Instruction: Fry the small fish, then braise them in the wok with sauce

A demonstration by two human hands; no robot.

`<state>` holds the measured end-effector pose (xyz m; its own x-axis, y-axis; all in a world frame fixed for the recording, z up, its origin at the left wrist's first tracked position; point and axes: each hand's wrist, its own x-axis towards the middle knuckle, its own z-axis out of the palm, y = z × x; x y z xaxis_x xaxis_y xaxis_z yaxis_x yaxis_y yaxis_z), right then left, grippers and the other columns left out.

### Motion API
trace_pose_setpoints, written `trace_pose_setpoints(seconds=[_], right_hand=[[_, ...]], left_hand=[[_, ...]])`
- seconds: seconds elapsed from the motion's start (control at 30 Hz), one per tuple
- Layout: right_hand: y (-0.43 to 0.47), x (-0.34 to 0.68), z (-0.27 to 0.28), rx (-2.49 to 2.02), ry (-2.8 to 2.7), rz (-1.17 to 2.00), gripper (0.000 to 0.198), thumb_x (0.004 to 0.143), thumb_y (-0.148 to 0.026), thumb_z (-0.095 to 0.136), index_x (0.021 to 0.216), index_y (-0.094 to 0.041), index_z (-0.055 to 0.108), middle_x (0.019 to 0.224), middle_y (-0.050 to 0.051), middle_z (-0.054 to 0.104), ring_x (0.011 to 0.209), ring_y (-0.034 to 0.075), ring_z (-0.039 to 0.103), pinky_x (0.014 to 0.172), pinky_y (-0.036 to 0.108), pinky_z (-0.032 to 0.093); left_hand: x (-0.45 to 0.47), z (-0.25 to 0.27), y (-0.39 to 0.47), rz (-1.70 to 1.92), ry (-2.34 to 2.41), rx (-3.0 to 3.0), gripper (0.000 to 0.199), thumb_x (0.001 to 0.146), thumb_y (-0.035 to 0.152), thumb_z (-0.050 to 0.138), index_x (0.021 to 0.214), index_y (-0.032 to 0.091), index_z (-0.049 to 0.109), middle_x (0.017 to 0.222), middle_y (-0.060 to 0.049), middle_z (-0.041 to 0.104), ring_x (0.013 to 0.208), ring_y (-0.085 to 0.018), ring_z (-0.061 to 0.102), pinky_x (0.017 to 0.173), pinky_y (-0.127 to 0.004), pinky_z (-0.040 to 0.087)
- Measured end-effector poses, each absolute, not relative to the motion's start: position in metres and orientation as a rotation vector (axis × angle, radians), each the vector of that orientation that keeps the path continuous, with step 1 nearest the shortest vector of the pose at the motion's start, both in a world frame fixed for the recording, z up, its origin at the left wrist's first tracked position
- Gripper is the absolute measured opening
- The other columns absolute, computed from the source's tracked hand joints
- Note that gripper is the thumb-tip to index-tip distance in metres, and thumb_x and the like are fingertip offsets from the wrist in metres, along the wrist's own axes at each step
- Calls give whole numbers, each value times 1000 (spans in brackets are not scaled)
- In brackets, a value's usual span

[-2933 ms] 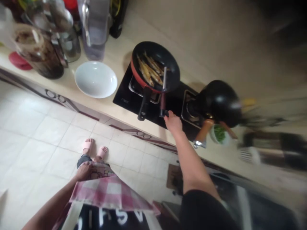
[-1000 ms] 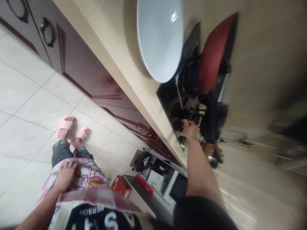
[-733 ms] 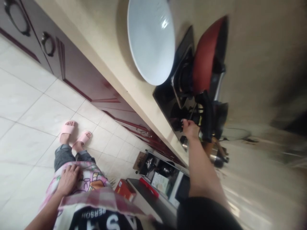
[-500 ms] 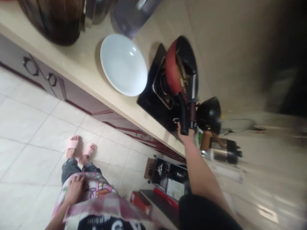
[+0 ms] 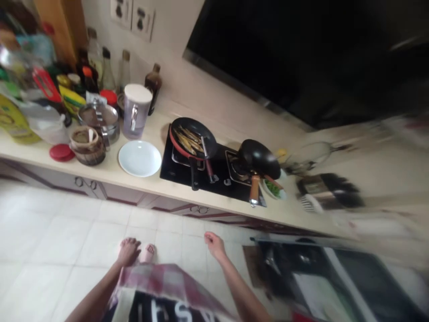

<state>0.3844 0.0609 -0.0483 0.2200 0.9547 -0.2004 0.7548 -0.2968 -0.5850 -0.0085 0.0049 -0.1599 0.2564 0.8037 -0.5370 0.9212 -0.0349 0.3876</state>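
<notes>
The right hand (image 5: 214,245) hangs in front of the surface (image 5: 109,171), well apart from it, with fingers curled inward; blur hides whether they meet the palm. The left hand (image 5: 129,252) is lower down near the apron (image 5: 157,277), its fingers extended and slightly apart, overlapping one foot in view. Beyond the right hand and a little to its left, the red-sided frying pan (image 5: 198,124) sits on the near-left burner of the black gas hob (image 5: 218,165), holding browned fish (image 5: 188,139). A cooking utensil (image 5: 209,167) with a dark reddish handle leans over the pan's rim, beside the pan handle. Beyond the right hand and to its right is a black wok (image 5: 259,158), tilted. Beyond the left hand, a white dish (image 5: 140,158) rests on the surface.
</notes>
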Motion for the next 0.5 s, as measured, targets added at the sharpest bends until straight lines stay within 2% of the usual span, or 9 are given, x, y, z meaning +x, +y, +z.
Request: trace_pose_setpoints(seconds=[0.1, 0.2, 0.3, 0.37, 0.5], right_hand=[[41, 359, -64, -2079, -1577, 797, 22, 68, -37, 48, 60, -23, 63, 55, 2, 65, 57, 24, 64, 61, 35, 52], [40, 339, -75, -2028, -1535, 796, 19, 71, -33, 50, 63, -24, 66, 61, 2, 68, 63, 25, 68, 68, 36, 54], [57, 324, -74, -1975, -1493, 766, 21, 72, -24, 52, 80, -23, 72, 86, 5, 74, 80, 24, 70, 83, 36, 54], [77, 318, -64, -1947, -1523, 683, 33, 74, -18, 52, 100, -21, 72, 110, 9, 71, 96, 24, 69, 95, 36, 51], [122, 318, -32, -1948, -1784, 297, 52, 83, -12, 48, 133, -11, 57, 142, 17, 52, 133, 26, 48, 113, 37, 36]], left_hand=[[-15, -107, 64, 144, 1615, 2053, 35, 91, 22, 46, 122, 19, 64, 121, -14, 63, 112, -27, 59, 96, -39, 46], [-14, -54, 114, 592, 1588, 2271, 35, 95, 24, 43, 124, 18, 63, 124, -15, 62, 115, -27, 55, 104, -44, 41], [-11, -20, 148, 816, 1594, 2426, 38, 95, 26, 44, 130, 16, 58, 135, -17, 56, 125, -30, 48, 107, -48, 38], [-12, -12, 164, 824, 1603, 2501, 42, 93, 22, 47, 133, 14, 55, 141, -19, 51, 134, -32, 40, 109, -50, 35], [-17, -16, 179, 648, 1659, 2557, 47, 87, 15, 50, 134, 10, 53, 142, -21, 50, 138, -35, 36, 113, -52, 29]])
